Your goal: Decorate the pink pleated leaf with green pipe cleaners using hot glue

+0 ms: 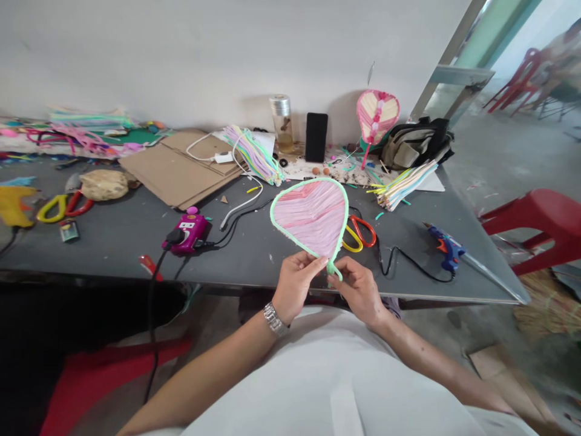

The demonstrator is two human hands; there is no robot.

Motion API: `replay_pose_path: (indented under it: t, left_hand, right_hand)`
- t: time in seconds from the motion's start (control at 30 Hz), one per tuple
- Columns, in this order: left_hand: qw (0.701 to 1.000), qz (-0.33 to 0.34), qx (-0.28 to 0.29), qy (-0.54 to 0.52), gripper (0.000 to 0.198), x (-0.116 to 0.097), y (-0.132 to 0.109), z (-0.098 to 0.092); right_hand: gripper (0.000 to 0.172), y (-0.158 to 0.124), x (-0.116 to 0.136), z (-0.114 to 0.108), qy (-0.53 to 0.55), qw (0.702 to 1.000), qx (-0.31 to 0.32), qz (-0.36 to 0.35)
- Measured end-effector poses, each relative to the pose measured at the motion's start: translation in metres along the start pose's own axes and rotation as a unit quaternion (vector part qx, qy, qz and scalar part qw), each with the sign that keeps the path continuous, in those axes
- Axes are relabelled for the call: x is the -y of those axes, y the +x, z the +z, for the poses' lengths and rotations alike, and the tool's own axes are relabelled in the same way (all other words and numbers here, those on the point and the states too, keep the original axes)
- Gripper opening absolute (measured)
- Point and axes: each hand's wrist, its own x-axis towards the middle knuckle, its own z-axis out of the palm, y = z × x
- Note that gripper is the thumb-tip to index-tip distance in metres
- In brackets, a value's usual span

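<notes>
A leaf-shaped craft fan with pink and lilac strips and a fuzzy mint-green pipe cleaner round its rim is held up over the table's front edge. My left hand, with a metal watch at the wrist, pinches the fan's lower edge between thumb and fingers. At the pointed bottom, my right hand closes on the loose, curled end of the green pipe cleaner. Scissors with red and yellow handles lie behind the fan, their blades hidden by it.
A blue glue gun with its cord lies right. Left are a purple power socket, cardboard sheets and a yellow glue gun. Pipe cleaner bundles, a phone, a glass bottle and a finished-looking pink fan stand behind.
</notes>
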Motion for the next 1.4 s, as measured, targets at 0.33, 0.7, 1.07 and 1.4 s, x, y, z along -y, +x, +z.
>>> replay_pose_path:
  t: [0.33, 0.7, 1.07, 1.4]
  left_hand:
    - [0.988, 0.091, -0.003, 0.125, 0.025, -0.005, -0.001, -0.009]
    - [0.988, 0.088, -0.005, 0.128, 0.031, -0.001, -0.006, -0.003]
    - [0.996, 0.075, -0.026, 0.03, 0.032, 0.01, -0.003, -0.004]
    - [0.987, 0.102, -0.049, 0.11, 0.031, 0.001, 0.002, -0.007]
  right_hand:
    - [0.038, -0.001, 0.008, -0.003, 0.165, 0.98, 0.081, 0.071]
    - [0.034, 0.003, 0.004, 0.006, 0.184, 0.982, 0.002, 0.034]
    - [0.037, 0.003, 0.006, 0.011, 0.154, 0.987, -0.011, 0.035]
    - [0.019, -0.001, 0.005, 0.0, -0.043, 0.997, -0.062, -0.019]
